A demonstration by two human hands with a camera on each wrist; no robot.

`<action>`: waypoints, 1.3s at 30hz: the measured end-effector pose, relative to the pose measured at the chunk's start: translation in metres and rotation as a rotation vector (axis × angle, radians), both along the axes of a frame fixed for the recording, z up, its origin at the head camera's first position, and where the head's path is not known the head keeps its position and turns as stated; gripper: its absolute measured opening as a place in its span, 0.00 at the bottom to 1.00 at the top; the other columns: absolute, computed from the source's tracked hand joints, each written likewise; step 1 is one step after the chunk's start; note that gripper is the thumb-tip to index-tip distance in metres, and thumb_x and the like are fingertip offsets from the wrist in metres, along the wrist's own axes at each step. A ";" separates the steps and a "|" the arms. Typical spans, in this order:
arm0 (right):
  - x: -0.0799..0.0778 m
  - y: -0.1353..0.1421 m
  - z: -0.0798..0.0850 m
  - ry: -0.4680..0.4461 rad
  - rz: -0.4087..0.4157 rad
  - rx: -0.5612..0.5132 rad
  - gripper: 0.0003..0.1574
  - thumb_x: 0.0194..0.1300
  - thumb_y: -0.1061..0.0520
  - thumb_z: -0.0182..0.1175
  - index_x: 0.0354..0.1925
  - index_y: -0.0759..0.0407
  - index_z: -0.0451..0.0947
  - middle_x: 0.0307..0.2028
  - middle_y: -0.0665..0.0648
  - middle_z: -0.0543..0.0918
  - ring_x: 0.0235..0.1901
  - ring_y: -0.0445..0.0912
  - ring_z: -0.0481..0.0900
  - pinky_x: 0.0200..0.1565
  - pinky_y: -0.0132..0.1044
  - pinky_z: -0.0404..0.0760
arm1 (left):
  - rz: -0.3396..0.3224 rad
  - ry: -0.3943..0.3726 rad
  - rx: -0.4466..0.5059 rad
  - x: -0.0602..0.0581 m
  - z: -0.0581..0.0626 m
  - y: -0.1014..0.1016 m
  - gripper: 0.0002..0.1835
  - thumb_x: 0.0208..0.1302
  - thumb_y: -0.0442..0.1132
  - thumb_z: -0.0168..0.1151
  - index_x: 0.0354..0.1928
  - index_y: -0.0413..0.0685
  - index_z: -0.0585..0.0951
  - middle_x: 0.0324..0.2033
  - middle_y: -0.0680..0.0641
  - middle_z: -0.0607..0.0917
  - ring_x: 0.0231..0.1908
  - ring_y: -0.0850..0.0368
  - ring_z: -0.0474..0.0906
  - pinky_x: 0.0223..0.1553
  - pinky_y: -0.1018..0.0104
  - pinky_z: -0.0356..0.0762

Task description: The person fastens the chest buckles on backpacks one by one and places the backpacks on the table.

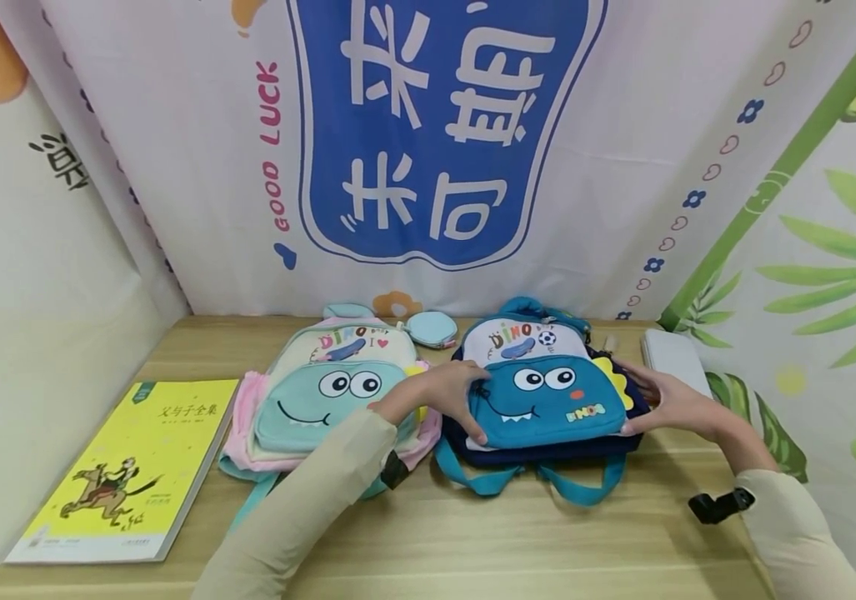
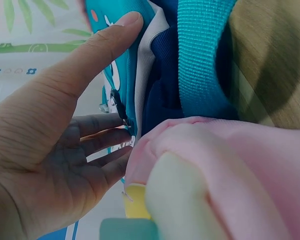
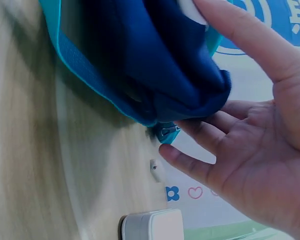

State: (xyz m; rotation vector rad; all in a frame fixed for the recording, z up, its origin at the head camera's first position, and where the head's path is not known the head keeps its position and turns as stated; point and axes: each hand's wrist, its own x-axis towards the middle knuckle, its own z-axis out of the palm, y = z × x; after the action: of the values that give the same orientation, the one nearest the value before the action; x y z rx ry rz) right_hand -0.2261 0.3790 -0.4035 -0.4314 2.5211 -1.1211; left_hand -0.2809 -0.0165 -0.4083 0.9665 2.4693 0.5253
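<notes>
A blue dinosaur backpack (image 1: 548,408) lies front up on the wooden table, with teal straps toward me. At its left side, my left hand (image 1: 446,396) rests its thumb on the front pocket's lower edge, fingers spread near the zipper pull (image 2: 121,107). My right hand (image 1: 671,400) is spread against the backpack's right side, thumb at the lower front corner. In the right wrist view its other fingers (image 3: 190,165) reach along the navy side (image 3: 165,60). A pink and mint dinosaur backpack (image 1: 337,375) lies just left, partly under my left forearm.
A yellow book (image 1: 142,458) lies on the table (image 1: 473,542) at the left. A small round mint pouch (image 1: 431,328) sits between the backpacks at the back. A white box-like object (image 1: 675,362) stands at the back right, against the printed curtain (image 1: 232,250).
</notes>
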 end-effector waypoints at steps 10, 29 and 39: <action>0.004 -0.014 0.016 0.053 -0.037 -0.083 0.64 0.63 0.54 0.72 0.82 0.51 0.42 0.80 0.67 0.49 0.77 0.69 0.50 0.54 0.15 0.67 | 0.000 0.002 0.012 0.001 -0.002 -0.003 0.56 0.47 0.61 0.81 0.76 0.50 0.66 0.72 0.44 0.69 0.70 0.49 0.67 0.72 0.49 0.67; 0.000 -0.028 0.032 0.091 -0.059 -0.134 0.58 0.68 0.55 0.66 0.82 0.39 0.42 0.81 0.62 0.46 0.76 0.64 0.54 0.54 0.17 0.68 | -0.009 -0.017 0.108 0.002 -0.007 -0.005 0.55 0.48 0.59 0.81 0.76 0.48 0.66 0.74 0.44 0.68 0.71 0.49 0.67 0.72 0.50 0.67; -0.010 -0.040 0.058 0.132 0.023 -0.121 0.57 0.67 0.56 0.66 0.82 0.40 0.44 0.77 0.64 0.57 0.63 0.39 0.72 0.55 0.27 0.78 | 0.005 -0.022 0.107 0.005 -0.006 -0.004 0.54 0.50 0.62 0.78 0.76 0.52 0.66 0.74 0.44 0.68 0.72 0.48 0.66 0.72 0.49 0.67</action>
State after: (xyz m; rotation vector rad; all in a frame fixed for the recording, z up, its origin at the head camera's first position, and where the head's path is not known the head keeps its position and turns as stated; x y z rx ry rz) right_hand -0.2357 0.3390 -0.3456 -0.5826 2.5608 -1.2805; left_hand -0.2760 -0.0204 -0.4147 0.9905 2.4453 0.6726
